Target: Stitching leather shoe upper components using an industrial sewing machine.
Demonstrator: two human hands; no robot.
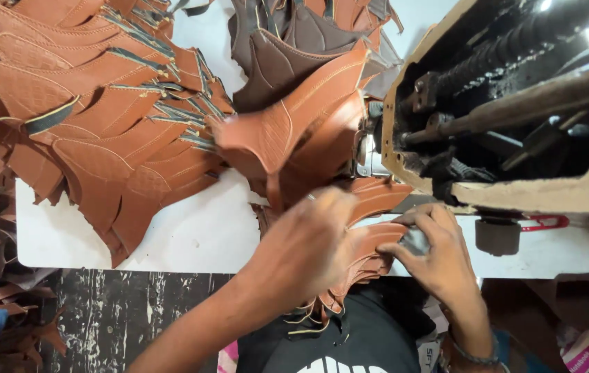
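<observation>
Head view: my left hand is blurred, fingers curled down on the tan leather piece that runs up toward the sewing machine; I can't tell if it's a real pinch or just pressing. Right hand sits on the stack of cut pieces at the surface edge, fingers half closed round a small dark bit, prob a tool, too unclear to call. Risks imo: the stack overhangs the edge and could slide off w/ a tug. The big pile is near the lifted piece, so a snag could drag some along. Fingers are close to the needle area.
</observation>
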